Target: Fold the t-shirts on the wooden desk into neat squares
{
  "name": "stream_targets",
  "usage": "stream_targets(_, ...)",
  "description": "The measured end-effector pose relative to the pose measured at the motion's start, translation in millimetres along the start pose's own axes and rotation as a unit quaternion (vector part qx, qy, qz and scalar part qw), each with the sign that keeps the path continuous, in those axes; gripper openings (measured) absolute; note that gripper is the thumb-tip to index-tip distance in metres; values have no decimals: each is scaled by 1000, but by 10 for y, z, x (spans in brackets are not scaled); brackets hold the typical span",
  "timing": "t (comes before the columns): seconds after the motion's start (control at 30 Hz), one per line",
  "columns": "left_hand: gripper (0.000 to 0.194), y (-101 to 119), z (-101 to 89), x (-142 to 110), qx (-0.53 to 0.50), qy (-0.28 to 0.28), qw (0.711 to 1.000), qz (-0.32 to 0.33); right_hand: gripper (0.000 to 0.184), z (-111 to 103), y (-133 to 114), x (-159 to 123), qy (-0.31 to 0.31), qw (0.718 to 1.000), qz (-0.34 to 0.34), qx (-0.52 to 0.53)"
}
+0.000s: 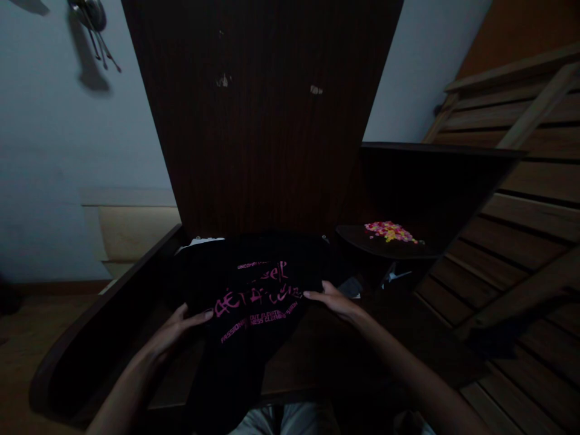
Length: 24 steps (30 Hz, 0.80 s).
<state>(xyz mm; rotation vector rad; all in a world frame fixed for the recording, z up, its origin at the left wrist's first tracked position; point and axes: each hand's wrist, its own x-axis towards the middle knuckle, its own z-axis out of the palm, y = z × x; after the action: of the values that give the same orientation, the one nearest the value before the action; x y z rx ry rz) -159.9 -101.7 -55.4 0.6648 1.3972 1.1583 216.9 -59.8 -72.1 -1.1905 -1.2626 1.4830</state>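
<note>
A black T-shirt (pixel 254 332) with pink lettering lies spread over the dark wooden desk, and its lower left part hangs toward the front edge. At the left side of the print, my left hand (pixel 181 325) grips the fabric, thumb on top and the other fingers partly hidden. My right hand (pixel 334 300) pinches the cloth at the right end of the lettering. The fabric between both hands is wrinkled, so some letters are broken up by folds. Dim light hides the shirt's outline against the desk.
On a low corner shelf (pixel 353 237) at the right lies a pile of pink and yellow petal-like bits (pixel 392 232). A pale, thin-armed object (pixel 394 276) is below it. Wooden slats (pixel 534 199) stand at far right; a raised desk side (pixel 109 320) borders the left.
</note>
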Motion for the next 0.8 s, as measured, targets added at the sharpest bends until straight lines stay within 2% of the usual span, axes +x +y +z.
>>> stream_targets(0.1, 61, -7, -10, -6, 2, -34, 999, 33, 39, 32, -89, 69, 36, 999, -32, 18)
stream_targets(0.2, 59, 99, -16, -22, -31, -25, 998, 45, 40, -42, -275, 97, 73, 996, -41, 10)
stream_targets(0.3, 51, 229, -61, -77, -52, -8, 998, 32, 41, -230, -473, 42, 79, 997, -3, -6)
stream_targets(0.4, 46, 268, -120, -127, -67, -12, 998, 18, 47, -455, -536, -63, 67, 997, 46, -4)
stream_targets(0.47, 47, 218, -152, -129, -68, -18, 998, 3, 57, -576, -460, -129, 38, 997, 70, -21)
stream_targets(0.5, 49, 174, -167, -121, -59, -24, 998, -8, 66, -619, -395, -155, 4, 996, 78, -38)
stream_targets(0.57, 56, 65, -199, -100, -13, -57, 998, -35, 85, -658, -241, -186, -95, 988, 87, -88)
stream_targets(0.63, 72, -44, -232, -89, 61, -124, 990, -41, 99, -633, -106, -192, -188, 966, 76, -163)
stream_targets(0.7, 95, -129, -249, -100, 142, -206, 968, -7, 108, -561, -23, -183, -226, 940, 53, -251)
stream_targets(0.8, 120, -211, -223, -142, 244, -288, 923, 68, 122, -426, 26, -184, -229, 912, 12, -340)
